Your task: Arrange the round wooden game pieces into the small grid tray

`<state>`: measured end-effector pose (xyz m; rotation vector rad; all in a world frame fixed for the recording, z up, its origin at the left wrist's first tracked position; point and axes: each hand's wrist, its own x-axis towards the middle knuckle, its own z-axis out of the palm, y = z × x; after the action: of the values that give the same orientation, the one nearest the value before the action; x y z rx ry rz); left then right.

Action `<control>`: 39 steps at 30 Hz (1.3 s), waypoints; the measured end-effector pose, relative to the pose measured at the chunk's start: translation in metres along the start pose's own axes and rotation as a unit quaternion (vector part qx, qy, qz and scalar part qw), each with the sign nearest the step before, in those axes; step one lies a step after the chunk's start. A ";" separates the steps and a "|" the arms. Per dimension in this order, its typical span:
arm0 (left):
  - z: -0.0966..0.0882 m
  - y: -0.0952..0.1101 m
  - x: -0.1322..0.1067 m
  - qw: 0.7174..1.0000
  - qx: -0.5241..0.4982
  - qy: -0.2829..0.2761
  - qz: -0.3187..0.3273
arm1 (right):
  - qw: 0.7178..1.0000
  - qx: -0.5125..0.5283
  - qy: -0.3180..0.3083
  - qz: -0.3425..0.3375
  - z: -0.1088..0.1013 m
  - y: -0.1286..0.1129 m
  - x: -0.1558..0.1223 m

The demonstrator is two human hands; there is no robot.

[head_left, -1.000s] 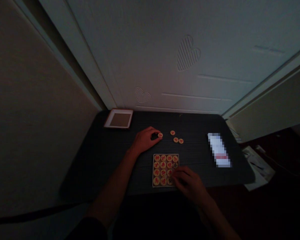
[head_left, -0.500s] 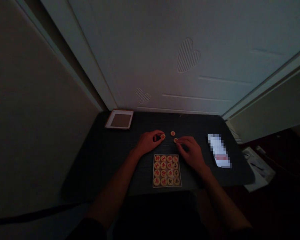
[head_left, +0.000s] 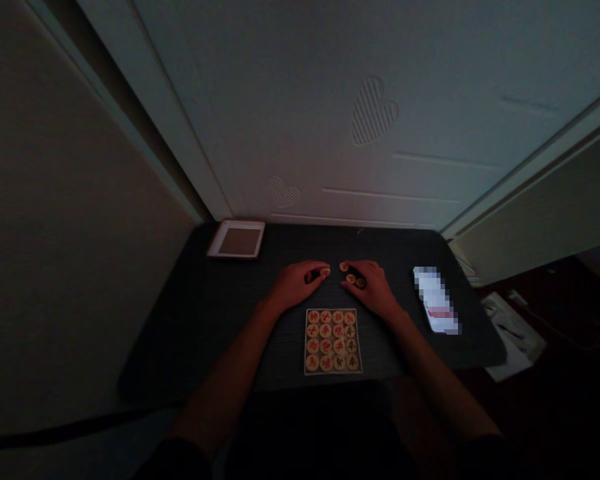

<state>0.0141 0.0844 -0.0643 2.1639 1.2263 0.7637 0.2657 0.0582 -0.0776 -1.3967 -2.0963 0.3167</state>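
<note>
A small square tray (head_left: 306, 337) holds several round pale game discs with red or dark marks, in a grid. It lies on a dark table (head_left: 205, 313) near the front edge. Beyond it, my left hand (head_left: 297, 283) rests with fingers curled, pinching one red-marked disc (head_left: 325, 272). My right hand (head_left: 373, 287) is cupped over loose discs (head_left: 351, 278), its fingers curled round them; one disc (head_left: 344, 267) peeks out at its fingertips.
A shallow white-rimmed box lid (head_left: 237, 239) sits at the table's back left corner. A white blurred item (head_left: 436, 300) lies at the right side. A pale door panel (head_left: 370, 113) stands behind the table. Papers (head_left: 513, 333) lie on the floor at right.
My right hand left the tray's lower right corner and moved up to the loose discs, curling over them. My left hand stayed put with its disc.
</note>
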 end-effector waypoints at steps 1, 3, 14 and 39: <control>0.000 0.001 0.000 1.000 0.002 0.001 -0.005 | 1.000 -0.002 0.000 0.001 0.002 0.002 0.003; -0.001 0.002 -0.001 1.000 0.000 0.003 -0.014 | 1.000 -0.005 0.002 0.000 0.005 0.006 0.009; -0.001 -0.002 -0.001 1.000 -0.015 0.001 -0.025 | 1.000 0.006 0.013 0.010 0.010 0.006 0.009; 0.000 -0.006 0.000 1.000 0.008 0.006 0.011 | 1.000 -0.004 -0.005 -0.009 0.005 -0.007 0.003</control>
<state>0.0114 0.0873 -0.0684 2.1934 1.2200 0.7792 0.2561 0.0587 -0.0771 -1.3830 -2.1187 0.3081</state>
